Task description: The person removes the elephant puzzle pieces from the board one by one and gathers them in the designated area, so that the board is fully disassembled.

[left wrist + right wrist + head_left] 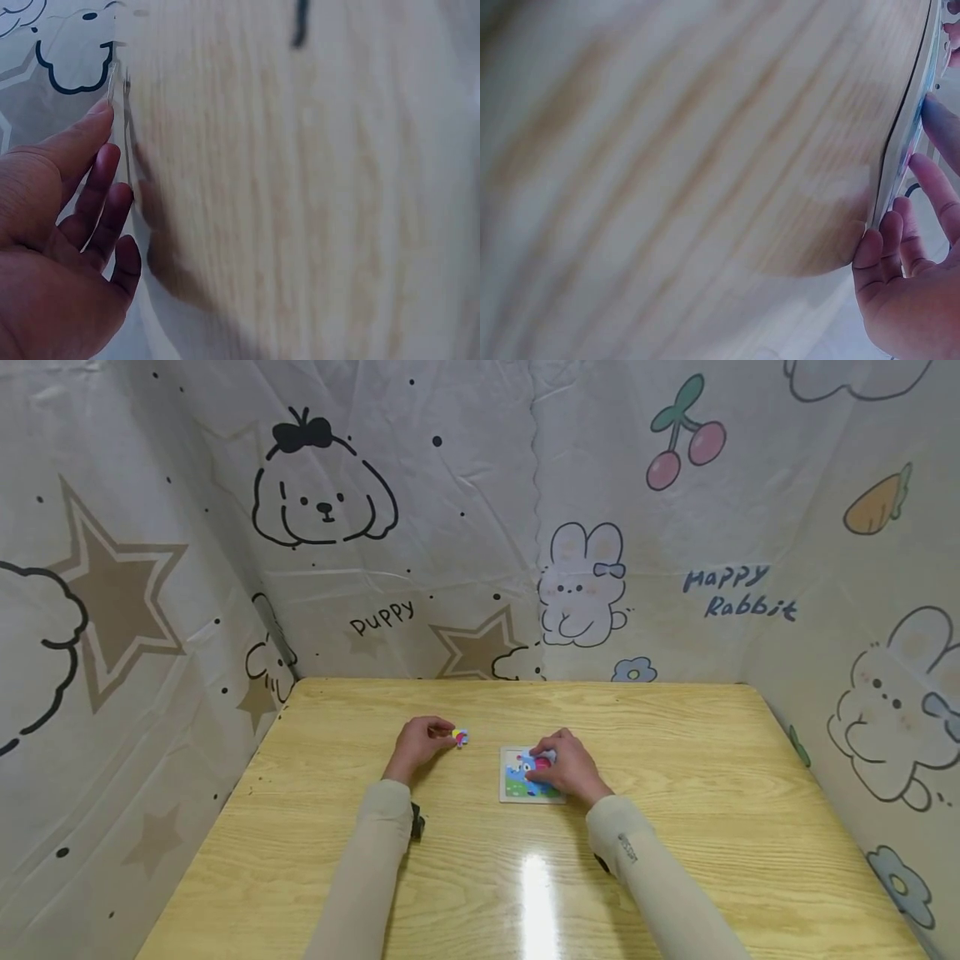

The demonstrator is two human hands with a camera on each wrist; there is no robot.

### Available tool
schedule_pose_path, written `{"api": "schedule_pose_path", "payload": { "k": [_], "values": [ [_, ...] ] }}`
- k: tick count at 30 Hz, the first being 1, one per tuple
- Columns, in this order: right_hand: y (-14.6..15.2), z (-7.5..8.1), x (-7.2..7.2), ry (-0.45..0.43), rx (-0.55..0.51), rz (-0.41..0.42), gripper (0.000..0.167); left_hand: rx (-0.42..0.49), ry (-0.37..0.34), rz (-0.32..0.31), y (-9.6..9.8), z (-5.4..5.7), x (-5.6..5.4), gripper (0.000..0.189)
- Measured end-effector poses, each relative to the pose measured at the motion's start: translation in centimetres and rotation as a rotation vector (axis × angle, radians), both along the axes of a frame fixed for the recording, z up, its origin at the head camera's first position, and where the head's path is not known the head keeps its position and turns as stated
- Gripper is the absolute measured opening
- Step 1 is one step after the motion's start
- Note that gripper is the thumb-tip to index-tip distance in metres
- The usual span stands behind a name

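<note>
My left hand [422,745] pinches a small puzzle piece [461,738] coloured yellow, red and blue, just left of the puzzle board. From the left wrist, the thin edge of the piece [113,81] shows at the fingertips, while the other fingers of the left hand [71,217] are loosely bent. The right hand [570,768] rests on a square wood-framed puzzle board [513,789] with a blue elephant picture. In the right wrist view, the thumb and index finger of the right hand [922,277] touch the picture, apart from each other. Part of the picture is hidden under this hand.
Both hands work over a yellow wood-grain table [375,893]. Behind it and at both sides hangs a pale curtain [465,460] printed with cartoon animals, stars and fruit. A dark band [417,822] sits at the left wrist.
</note>
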State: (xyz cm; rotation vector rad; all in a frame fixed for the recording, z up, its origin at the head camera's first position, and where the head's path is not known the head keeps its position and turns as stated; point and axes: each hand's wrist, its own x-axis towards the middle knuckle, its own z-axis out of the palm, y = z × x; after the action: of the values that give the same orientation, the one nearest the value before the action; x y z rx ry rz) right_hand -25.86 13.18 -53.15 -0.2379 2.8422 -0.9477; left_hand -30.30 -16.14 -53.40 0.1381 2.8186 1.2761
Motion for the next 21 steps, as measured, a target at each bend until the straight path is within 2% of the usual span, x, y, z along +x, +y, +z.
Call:
{"api": "schedule_pose_path", "payload": {
  "k": [10,16,21],
  "values": [
    [-0.03,-0.25,-0.17,-0.009,-0.013,-0.003,0.034,-0.040,0.028,-0.006,0.07,-0.63,0.02,0.022],
    [0.05,-0.21,-0.16,-0.003,-0.016,-0.004,0.033,-0.072,0.051,-0.009,0.09,-0.60,0.09,0.021],
    [0.06,-0.24,-0.18,-0.004,-0.016,-0.006,0.034,-0.074,0.035,-0.001,0.23,-0.56,0.15,0.022]
  ]
}}
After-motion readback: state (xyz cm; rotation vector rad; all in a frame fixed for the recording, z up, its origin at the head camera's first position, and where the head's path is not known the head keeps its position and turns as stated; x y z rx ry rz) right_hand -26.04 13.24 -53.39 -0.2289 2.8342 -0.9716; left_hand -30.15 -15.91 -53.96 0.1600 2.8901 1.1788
